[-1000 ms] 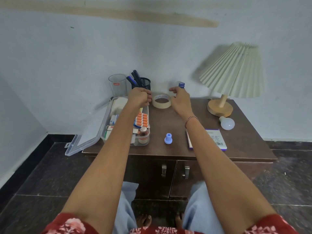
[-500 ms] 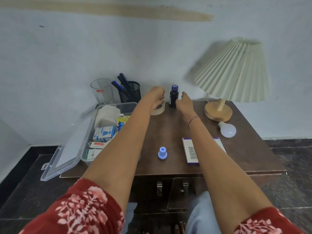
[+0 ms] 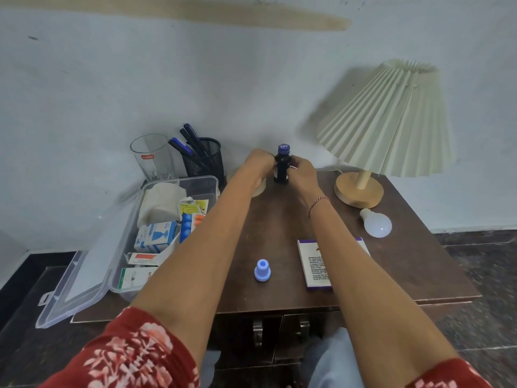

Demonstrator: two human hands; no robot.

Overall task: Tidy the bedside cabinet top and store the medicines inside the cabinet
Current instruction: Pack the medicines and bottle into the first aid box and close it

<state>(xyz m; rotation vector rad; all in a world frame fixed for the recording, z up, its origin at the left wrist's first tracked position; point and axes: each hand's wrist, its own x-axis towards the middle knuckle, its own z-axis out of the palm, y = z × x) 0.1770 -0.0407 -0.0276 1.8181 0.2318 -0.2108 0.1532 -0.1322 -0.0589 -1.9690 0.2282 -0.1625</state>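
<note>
Medicine bottle (image 3: 281,170), dark with a blue cap, upright at the rear of the cabinet top (image 3: 282,219), clasped from both sides: left hand (image 3: 258,166) and right hand (image 3: 303,170), fingers curled against its body, probably to steady it for lifting. Tape roll (image 3: 258,189) lies partly hidden under the left wrist. Nearer the front: small blue cap (image 3: 262,270) and medicine carton (image 3: 314,264). At left, the open clear box (image 3: 207,182) holds medicines, seemingly awaiting the rest.
</note>
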